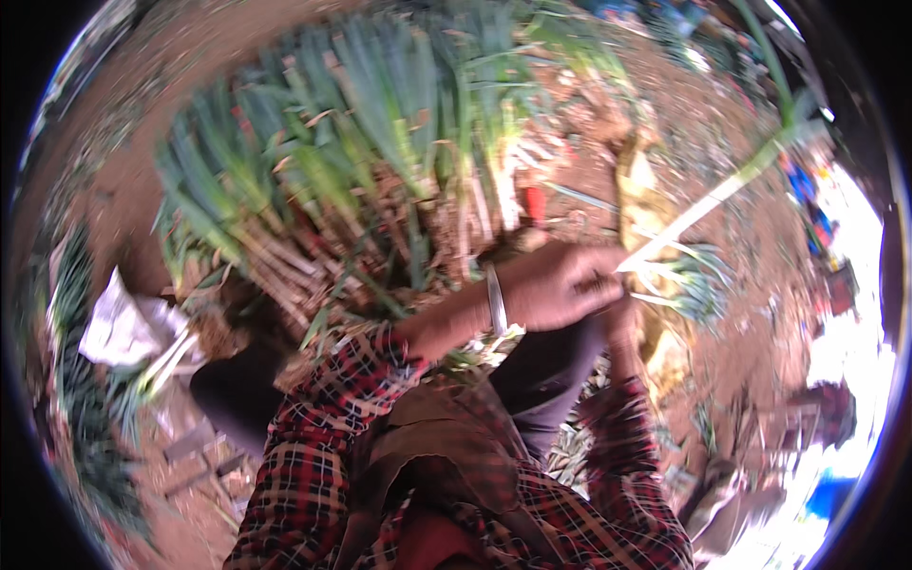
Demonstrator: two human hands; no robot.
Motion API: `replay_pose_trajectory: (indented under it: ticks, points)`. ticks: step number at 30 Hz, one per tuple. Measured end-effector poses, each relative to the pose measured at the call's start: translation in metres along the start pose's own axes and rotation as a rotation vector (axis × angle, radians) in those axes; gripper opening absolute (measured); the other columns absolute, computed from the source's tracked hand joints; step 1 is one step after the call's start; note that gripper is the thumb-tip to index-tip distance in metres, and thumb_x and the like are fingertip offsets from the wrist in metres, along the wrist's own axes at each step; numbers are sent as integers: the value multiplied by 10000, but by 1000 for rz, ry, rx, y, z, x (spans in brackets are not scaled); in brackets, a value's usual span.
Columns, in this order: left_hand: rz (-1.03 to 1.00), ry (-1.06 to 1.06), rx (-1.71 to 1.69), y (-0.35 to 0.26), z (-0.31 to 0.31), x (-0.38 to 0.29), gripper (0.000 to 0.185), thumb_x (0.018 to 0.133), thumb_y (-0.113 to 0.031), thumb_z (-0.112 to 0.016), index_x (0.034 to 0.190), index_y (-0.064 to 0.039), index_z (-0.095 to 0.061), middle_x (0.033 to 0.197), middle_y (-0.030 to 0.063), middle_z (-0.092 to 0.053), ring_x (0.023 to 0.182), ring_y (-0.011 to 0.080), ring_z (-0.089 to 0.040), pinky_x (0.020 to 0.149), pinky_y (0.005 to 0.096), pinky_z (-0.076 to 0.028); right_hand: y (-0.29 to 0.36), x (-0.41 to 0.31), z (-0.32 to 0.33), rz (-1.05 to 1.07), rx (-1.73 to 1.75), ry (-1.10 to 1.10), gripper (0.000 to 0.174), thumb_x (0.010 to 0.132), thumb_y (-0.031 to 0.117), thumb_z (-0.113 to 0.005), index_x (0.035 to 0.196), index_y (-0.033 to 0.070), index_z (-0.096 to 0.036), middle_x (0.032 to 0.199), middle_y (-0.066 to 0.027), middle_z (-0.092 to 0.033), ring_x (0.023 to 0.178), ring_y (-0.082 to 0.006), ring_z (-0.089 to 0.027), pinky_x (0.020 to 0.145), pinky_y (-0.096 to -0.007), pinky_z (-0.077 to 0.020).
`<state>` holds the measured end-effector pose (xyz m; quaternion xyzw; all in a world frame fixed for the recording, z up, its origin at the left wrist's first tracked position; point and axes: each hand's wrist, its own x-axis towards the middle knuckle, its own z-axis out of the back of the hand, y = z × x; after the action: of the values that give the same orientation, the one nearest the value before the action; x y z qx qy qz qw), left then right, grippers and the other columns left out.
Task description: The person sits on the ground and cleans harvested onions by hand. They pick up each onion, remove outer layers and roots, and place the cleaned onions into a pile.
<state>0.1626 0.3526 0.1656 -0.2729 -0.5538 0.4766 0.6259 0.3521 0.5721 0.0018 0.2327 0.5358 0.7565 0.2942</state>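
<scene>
My left hand [552,285], with a metal bangle at its wrist, reaches to the right, its fingers closed at the white root end of a leek [719,196]. The stalk slants up to the right towards its green leaves. Close against those fingers is my right hand [621,317], blurred and partly hidden; what its fingers hold cannot be told. Just beyond the hands, a small bunch of leeks [695,285] lies on a yellow sack [645,192]. A large heap of leeks [377,121] spreads ahead and to the left, white stems towards me.
A white plastic sack [125,324] lies at the left beside a few leeks [167,363]. More long green leaves [92,420] run along the far left. A red object [534,205] is by the heap. Bare soil [755,285] and blurred items are at the right.
</scene>
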Motion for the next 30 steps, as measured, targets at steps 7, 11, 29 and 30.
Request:
replay_pose_trajectory:
  ticks: [7, 11, 29, 30]
  points:
    - [-51, 95, -568, -137, 25, -84, 342, 912, -119, -489, 1206, 55, -471, 996, 209, -630, 855, 343, -623, 763, 368, -506, -68, 192, 31, -343, 77, -237, 233, 903, 350, -544, 916, 118, -564, 722, 2, -527, 628, -93, -530, 497, -275, -413]
    - [-179, -298, -732, -144, 20, -110, 329, 859, -166, -518, 1131, 18, -503, 818, 138, -595, 720, 309, -602, 610, 384, -487, -89, 197, -176, -379, 336, 495, 254, 872, 217, -543, 1056, 48, -592, 752, -40, -588, 638, -150, -562, 527, -277, -460]
    - [894, -990, -80, 160, 65, -269, 547, 933, -372, -507, 1286, 32, -403, 971, 151, -628, 863, 220, -620, 757, 337, -501, 51, -38, -348, -156, -473, 404, 320, 834, 277, -590, 932, -27, -576, 762, -213, -617, 707, -329, -610, 645, -407, -484]
    - [896, -898, -117, 162, 61, -259, 568, 934, -373, -501, 1313, 30, -370, 990, 159, -619, 848, 236, -607, 790, 358, -491, 60, -62, -348, -77, -407, 478, 310, 853, 285, -560, 932, -15, -575, 764, -211, -615, 707, -332, -611, 647, -411, -484]
